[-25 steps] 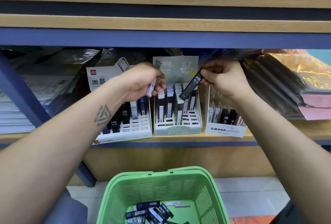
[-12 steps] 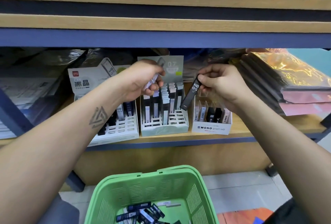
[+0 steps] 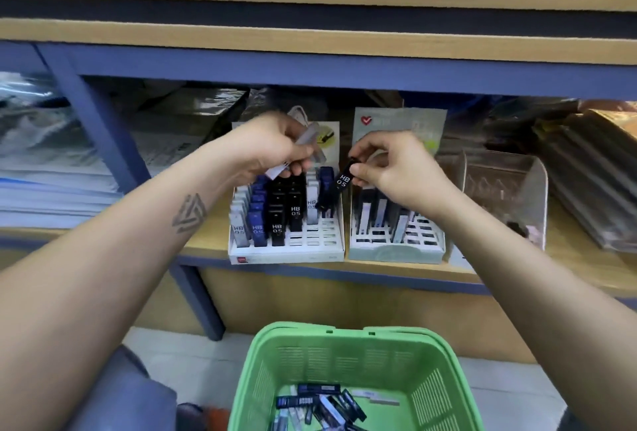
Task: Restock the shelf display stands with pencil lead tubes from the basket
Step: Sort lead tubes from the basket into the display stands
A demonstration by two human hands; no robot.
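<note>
**Two hands, two tubes above the white stand**

One wooden shelf (image 3: 517, 279) carried three display stands along its front edge: a white stand (image 3: 286, 253) at the left, a pale green stand (image 3: 396, 253) in the middle and a clear stand (image 3: 537, 189) at the right, which looked nearly bare. Below, on the floor, stood one green basket (image 3: 348, 351) with a loose heap of lead tubes (image 3: 320, 406) too jumbled to count. The white stand's front rows and right columns showed open slots; the green stand was open across most of its front.

The left hand (image 3: 272, 148) gripped one pale tube (image 3: 303, 146) over the rear of the white stand. The right hand (image 3: 393, 172) pinched one black tube (image 3: 339, 182), marked HB 0.5, by its upper end between thumb and fingertips; it hung tilted over the white stand's right rear corner, beside the green stand.
</note>
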